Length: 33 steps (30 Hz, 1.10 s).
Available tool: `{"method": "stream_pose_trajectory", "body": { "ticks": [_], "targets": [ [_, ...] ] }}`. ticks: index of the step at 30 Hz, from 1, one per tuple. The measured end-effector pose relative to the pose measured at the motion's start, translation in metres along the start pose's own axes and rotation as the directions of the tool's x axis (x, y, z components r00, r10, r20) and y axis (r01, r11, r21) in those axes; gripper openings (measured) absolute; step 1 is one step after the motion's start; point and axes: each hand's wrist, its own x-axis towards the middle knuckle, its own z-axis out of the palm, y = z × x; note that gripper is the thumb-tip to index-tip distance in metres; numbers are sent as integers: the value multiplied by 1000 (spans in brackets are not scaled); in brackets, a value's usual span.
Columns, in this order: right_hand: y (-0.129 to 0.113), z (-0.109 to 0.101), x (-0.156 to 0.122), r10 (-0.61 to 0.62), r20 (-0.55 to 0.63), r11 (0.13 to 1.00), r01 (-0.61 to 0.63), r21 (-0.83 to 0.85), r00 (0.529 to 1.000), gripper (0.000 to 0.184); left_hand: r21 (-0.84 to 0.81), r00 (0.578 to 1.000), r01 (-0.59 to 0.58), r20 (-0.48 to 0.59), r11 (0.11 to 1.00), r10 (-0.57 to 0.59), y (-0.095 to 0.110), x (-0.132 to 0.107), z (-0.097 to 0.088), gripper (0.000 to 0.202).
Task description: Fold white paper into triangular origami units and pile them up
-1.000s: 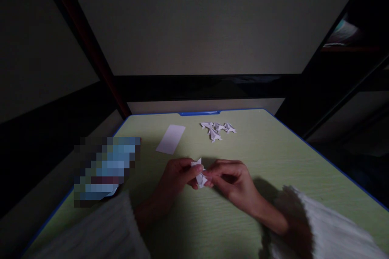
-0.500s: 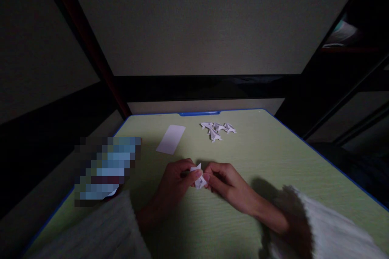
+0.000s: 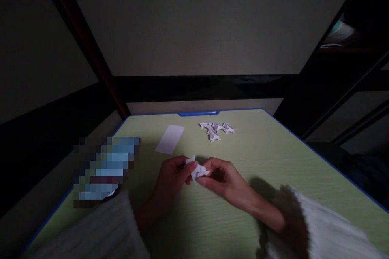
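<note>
Between my hands is a small piece of folded white paper [image 3: 198, 171], with pointed flaps at its top and right side. My left hand [image 3: 176, 174] pinches its left part, thumb on top and fingers beneath. At its right edge my right hand [image 3: 221, 176] grips a flap between thumb and fingers. The fingertips under the paper are partly hidden. Beyond my hands lie several white origami figures [image 3: 214, 134], close together and shaped like frogs. A flat white sheet of paper [image 3: 170, 139] rests to their left.
The pale green table [image 3: 273, 162] has a blue rim and a blue handle-like piece [image 3: 198, 113] at its far edge. A pixelated, blurred-out object [image 3: 112, 170] lies on the left side. Behind the table stands a wall-like panel [image 3: 206, 24].
My hands have turned the folded paper and shifted it slightly left. My right thumb has moved lower along it, and more of the right flap shows. The frogs and the sheet lie still.
</note>
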Motion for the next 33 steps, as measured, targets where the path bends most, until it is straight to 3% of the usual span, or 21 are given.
{"method": "stream_pose_trajectory", "body": {
  "ticks": [6,11,17,27,33],
  "targets": [
    [0,0,4,60,-13,989,-57,139,998,27,-84,997,29,75,996,-23,-1,1,-1,12],
    [2,-1,4,54,-27,993,-51,102,998,26,-86,994,35,103,996,-26,-2,0,0,12],
    [-3,-5,3,35,-66,992,-26,126,997,15,-47,996,30,89,998,-25,-4,-1,1,8],
    [3,-12,5,41,40,945,-51,324,998,7,-105,996,56,75,993,-48,-3,-2,1,15],
    [5,-11,5,59,47,931,-72,357,997,9,-118,997,72,47,990,-67,-6,-3,0,22]
  ]
}}
